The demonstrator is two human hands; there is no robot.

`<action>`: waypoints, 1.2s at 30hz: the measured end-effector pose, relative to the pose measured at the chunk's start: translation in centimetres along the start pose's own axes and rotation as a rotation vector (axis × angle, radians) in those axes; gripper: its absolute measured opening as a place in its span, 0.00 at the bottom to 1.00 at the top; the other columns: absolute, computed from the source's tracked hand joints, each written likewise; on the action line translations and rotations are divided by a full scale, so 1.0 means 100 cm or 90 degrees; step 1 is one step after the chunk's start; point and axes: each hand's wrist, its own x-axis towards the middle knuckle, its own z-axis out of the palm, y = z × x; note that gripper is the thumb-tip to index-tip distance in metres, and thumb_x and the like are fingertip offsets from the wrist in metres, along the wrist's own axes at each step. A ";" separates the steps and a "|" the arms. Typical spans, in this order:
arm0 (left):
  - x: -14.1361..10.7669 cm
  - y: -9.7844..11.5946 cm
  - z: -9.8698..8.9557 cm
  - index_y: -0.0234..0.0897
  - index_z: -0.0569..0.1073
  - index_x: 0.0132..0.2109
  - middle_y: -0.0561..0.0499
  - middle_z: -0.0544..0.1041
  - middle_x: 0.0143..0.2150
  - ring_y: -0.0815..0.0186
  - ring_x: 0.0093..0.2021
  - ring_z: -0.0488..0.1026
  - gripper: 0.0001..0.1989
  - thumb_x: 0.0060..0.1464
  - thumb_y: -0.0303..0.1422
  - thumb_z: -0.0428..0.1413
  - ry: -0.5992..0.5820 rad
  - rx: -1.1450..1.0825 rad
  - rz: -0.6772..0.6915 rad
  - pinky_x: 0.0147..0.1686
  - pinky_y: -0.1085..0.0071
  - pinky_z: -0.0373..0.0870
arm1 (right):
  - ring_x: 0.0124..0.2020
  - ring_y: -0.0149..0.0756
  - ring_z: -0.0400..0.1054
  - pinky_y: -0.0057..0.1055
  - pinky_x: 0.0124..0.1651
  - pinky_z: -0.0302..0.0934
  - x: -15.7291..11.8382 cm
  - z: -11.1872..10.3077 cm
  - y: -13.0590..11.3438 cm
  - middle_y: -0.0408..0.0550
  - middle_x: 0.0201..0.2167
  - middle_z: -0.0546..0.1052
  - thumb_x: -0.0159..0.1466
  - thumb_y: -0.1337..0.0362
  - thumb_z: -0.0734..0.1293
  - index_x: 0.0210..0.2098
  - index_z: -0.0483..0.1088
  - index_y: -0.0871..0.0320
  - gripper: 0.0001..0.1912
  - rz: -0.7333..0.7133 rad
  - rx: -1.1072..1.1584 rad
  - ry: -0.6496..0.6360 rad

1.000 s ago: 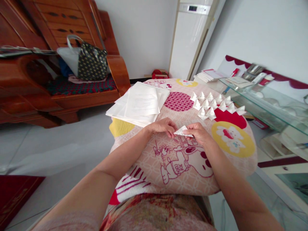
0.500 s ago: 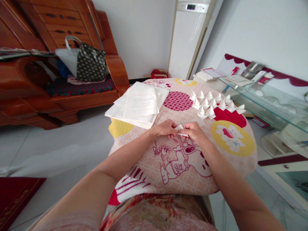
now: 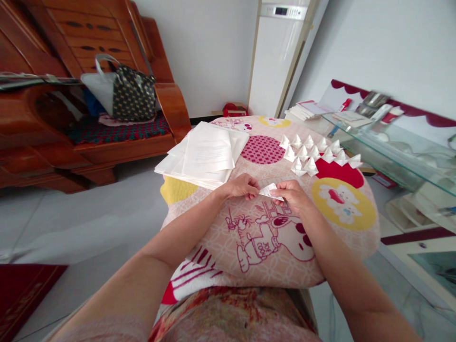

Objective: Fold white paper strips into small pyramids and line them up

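Note:
A small folded piece of white paper (image 3: 268,190) is held just above the cloth-covered table (image 3: 213,228), between my two hands. My left hand (image 3: 245,186) is closed, its fingertips pinching the paper's left end. At the other end, my right hand (image 3: 289,194) grips it with the thumb on top. Beyond my right hand, several pointed folded-paper shapes (image 3: 302,152) stand in rows on the cloth. A stack of white paper sheets (image 3: 208,151) lies past my left hand, the top sheet bearing faint print.
To the right is a glass shelf (image 3: 399,147) holding papers, a metal container and a cup. A wooden sofa (image 3: 131,140) with a patterned bag (image 3: 133,92) stands at the left. A tall white appliance (image 3: 274,61) is against the back wall.
My hands have moved slightly apart, the right one shifting rightward. More of the folded paper now shows between them. The paper shapes and the stack stay in place.

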 end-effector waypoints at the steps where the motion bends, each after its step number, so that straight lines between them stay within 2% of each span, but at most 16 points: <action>1: 0.000 0.000 -0.001 0.30 0.75 0.26 0.54 0.75 0.20 0.75 0.19 0.70 0.07 0.51 0.19 0.57 -0.011 -0.004 0.005 0.21 0.81 0.66 | 0.15 0.27 0.61 0.24 0.18 0.51 0.000 -0.001 0.001 0.45 0.16 0.72 0.47 0.56 0.77 0.21 0.73 0.60 0.14 0.003 0.010 -0.006; 7: 0.001 -0.005 -0.007 0.29 0.77 0.32 0.52 0.78 0.23 0.74 0.23 0.74 0.02 0.50 0.21 0.62 -0.055 -0.047 0.010 0.26 0.80 0.72 | 0.15 0.26 0.59 0.24 0.18 0.51 0.003 -0.003 0.004 0.45 0.15 0.72 0.48 0.57 0.76 0.22 0.74 0.61 0.13 -0.001 0.032 -0.025; 13: -0.001 -0.002 -0.007 0.28 0.77 0.33 0.51 0.78 0.24 0.73 0.24 0.75 0.02 0.52 0.24 0.60 0.025 -0.080 0.000 0.26 0.78 0.74 | 0.15 0.27 0.60 0.25 0.18 0.52 0.003 -0.009 0.003 0.44 0.15 0.71 0.48 0.57 0.77 0.18 0.71 0.58 0.14 -0.021 0.016 0.012; 16: -0.001 -0.001 -0.003 0.29 0.76 0.30 0.50 0.78 0.23 0.73 0.23 0.74 0.05 0.53 0.26 0.60 0.032 -0.060 0.013 0.25 0.78 0.72 | 0.15 0.28 0.60 0.26 0.18 0.52 0.004 -0.009 0.003 0.44 0.15 0.71 0.48 0.56 0.77 0.18 0.70 0.58 0.15 -0.027 0.007 0.009; 20: 0.000 -0.001 0.000 0.30 0.74 0.29 0.53 0.75 0.21 0.75 0.21 0.71 0.04 0.51 0.23 0.59 0.027 -0.038 0.043 0.22 0.80 0.68 | 0.15 0.27 0.61 0.25 0.18 0.51 0.005 -0.005 0.004 0.44 0.15 0.71 0.48 0.57 0.76 0.21 0.73 0.60 0.13 -0.022 0.028 0.008; 25: -0.003 0.001 -0.005 0.30 0.75 0.31 0.53 0.75 0.22 0.74 0.21 0.71 0.02 0.52 0.24 0.60 0.004 -0.046 0.076 0.22 0.80 0.68 | 0.15 0.27 0.60 0.25 0.17 0.51 0.004 -0.003 0.000 0.43 0.15 0.71 0.45 0.58 0.76 0.21 0.73 0.60 0.13 -0.004 0.104 0.009; 30: -0.003 0.003 -0.003 0.29 0.77 0.36 0.51 0.77 0.25 0.73 0.24 0.74 0.06 0.54 0.29 0.62 0.001 -0.062 0.080 0.25 0.78 0.71 | 0.14 0.26 0.59 0.25 0.17 0.50 0.002 -0.001 -0.002 0.43 0.15 0.71 0.46 0.57 0.77 0.20 0.72 0.60 0.14 0.001 0.052 -0.002; 34: 0.002 -0.001 0.003 0.30 0.75 0.30 0.53 0.75 0.22 0.74 0.21 0.71 0.09 0.53 0.31 0.65 -0.024 -0.030 0.080 0.22 0.80 0.67 | 0.15 0.27 0.62 0.24 0.18 0.52 0.001 0.004 -0.004 0.44 0.16 0.72 0.47 0.56 0.77 0.20 0.71 0.60 0.16 -0.004 0.012 -0.025; 36: 0.003 -0.002 0.002 0.30 0.74 0.30 0.55 0.73 0.21 0.75 0.20 0.70 0.10 0.53 0.31 0.66 -0.004 -0.034 0.082 0.21 0.81 0.66 | 0.16 0.27 0.63 0.24 0.19 0.54 0.000 0.005 -0.006 0.45 0.16 0.74 0.48 0.54 0.77 0.20 0.72 0.60 0.16 -0.020 0.000 -0.040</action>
